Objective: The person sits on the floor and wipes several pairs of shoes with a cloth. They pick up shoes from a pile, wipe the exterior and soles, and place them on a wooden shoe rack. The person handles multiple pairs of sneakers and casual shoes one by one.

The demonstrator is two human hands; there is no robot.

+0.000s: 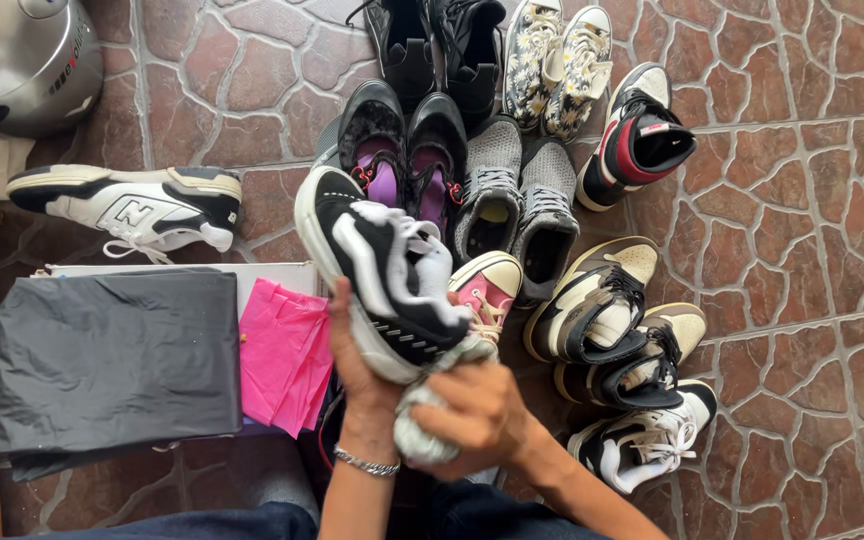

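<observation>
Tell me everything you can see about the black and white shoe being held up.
The black and white sneaker has a thick white sole, white side stripe, white laces and a padded collar. It is held tilted above the floor, toe pointing away. The left hand supports it from beneath; the right hand presses a grey-white cloth against its heel end.

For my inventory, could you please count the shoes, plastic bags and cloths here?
Shoes: 15, with one black-and-white shoe in the left hand
Plastic bags: 2, black bag and pink bag
Cloths: 1, cloth in the right hand
Total: 18
</observation>
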